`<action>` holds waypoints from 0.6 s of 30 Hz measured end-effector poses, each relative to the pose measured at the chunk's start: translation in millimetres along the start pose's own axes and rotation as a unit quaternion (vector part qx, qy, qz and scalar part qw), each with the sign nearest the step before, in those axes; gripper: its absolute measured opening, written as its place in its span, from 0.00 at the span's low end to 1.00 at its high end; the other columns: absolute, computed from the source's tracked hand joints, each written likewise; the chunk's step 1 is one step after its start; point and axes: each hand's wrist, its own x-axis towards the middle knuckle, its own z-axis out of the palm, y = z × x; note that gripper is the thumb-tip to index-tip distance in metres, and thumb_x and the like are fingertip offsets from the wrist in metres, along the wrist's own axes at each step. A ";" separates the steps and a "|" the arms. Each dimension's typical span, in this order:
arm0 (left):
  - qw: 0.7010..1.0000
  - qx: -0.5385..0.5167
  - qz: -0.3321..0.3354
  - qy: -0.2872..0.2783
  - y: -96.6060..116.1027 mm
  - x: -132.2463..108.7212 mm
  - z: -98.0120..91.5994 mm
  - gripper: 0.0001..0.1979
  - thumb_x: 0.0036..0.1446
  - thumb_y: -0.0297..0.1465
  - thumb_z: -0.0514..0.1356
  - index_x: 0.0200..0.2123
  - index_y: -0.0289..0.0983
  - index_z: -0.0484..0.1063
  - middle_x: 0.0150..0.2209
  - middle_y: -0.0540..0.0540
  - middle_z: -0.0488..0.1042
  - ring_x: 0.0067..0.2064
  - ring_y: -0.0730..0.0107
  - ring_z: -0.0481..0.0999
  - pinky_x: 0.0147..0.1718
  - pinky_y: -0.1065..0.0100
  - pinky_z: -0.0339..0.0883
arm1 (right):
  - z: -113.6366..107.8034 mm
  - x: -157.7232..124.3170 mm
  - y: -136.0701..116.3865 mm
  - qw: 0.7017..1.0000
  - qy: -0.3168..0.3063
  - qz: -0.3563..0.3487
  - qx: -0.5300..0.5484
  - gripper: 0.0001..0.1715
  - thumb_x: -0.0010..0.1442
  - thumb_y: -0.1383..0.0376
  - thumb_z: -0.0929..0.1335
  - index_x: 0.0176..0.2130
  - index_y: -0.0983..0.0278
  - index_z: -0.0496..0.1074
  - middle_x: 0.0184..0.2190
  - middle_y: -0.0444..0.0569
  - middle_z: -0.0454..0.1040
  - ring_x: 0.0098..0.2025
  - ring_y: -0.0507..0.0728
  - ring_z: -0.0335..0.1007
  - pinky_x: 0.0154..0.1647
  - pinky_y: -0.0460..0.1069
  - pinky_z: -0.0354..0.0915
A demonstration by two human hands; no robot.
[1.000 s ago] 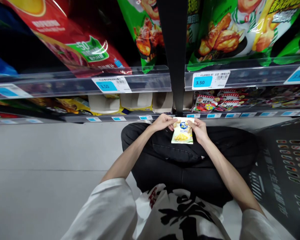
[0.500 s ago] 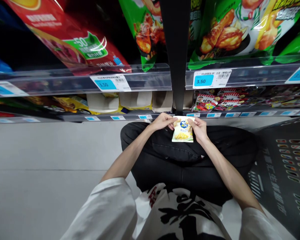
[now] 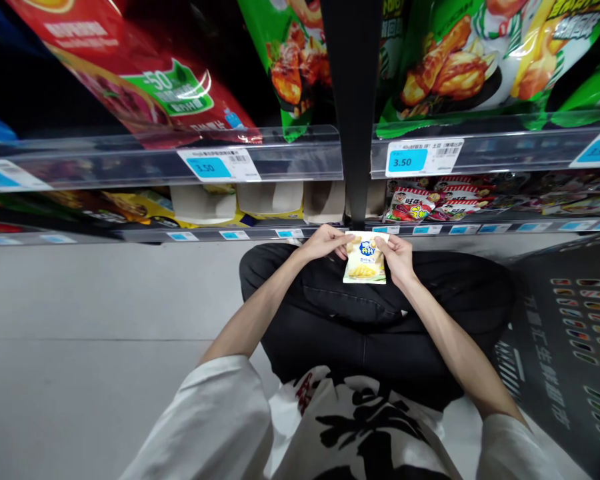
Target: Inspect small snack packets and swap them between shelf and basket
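Observation:
A small pale yellow snack bag [image 3: 365, 262], printed with a blue logo and a picture of yellow pieces, is held between my two hands above my crossed legs. My left hand [image 3: 326, 243] pinches its upper left corner. On the other side, my right hand [image 3: 399, 257] grips the upper right edge, with the thumb lying on the front. The bag's printed face is turned towards me and its lower edge hangs free. Its back, and the fingers behind it, are hidden.
Ahead, an upper shelf holds a red snack bag [image 3: 145, 73] and green snack bags [image 3: 445, 67] behind a clear price rail [image 3: 290, 157]. Below stand open cartons [image 3: 270, 200] and small red packets [image 3: 413, 203]. A black post [image 3: 354, 113] divides the shelves. At right is a grey basket [image 3: 535, 333].
Hardly anything differs. Both hands keep the same hold on the snack bag, and the view has shifted very slightly.

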 end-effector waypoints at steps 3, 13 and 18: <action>1.000 -0.003 -0.001 0.001 -0.3 -0.3 -0.1 0.28 0.50 0.52 0.71 0.32 0.28 0.81 0.28 0.38 0.82 0.26 0.65 0.82 0.28 0.68 0.81 | 0.4 -0.1 -0.4 1.000 -0.002 -0.002 0.002 0.23 0.46 0.49 0.79 0.36 0.61 0.80 0.34 0.49 0.84 0.38 0.64 0.82 0.40 0.57 0.77; 1.000 -0.001 -0.003 0.008 3.0 -1.4 0.3 0.28 0.49 0.52 0.71 0.31 0.28 0.81 0.27 0.38 0.82 0.24 0.66 0.81 0.27 0.69 0.80 | -1.5 1.7 1.4 0.999 -0.024 0.023 0.000 0.25 0.47 0.45 0.78 0.35 0.61 0.79 0.35 0.48 0.84 0.39 0.62 0.81 0.41 0.54 0.76; 1.000 -0.004 0.006 0.012 1.8 -1.8 -2.1 0.28 0.50 0.52 0.71 0.31 0.28 0.81 0.27 0.38 0.82 0.26 0.65 0.82 0.28 0.68 0.81 | -0.7 1.8 7.3 0.993 -0.070 0.091 -0.011 0.26 0.46 0.46 0.80 0.34 0.63 0.80 0.35 0.50 0.84 0.37 0.61 0.81 0.39 0.52 0.75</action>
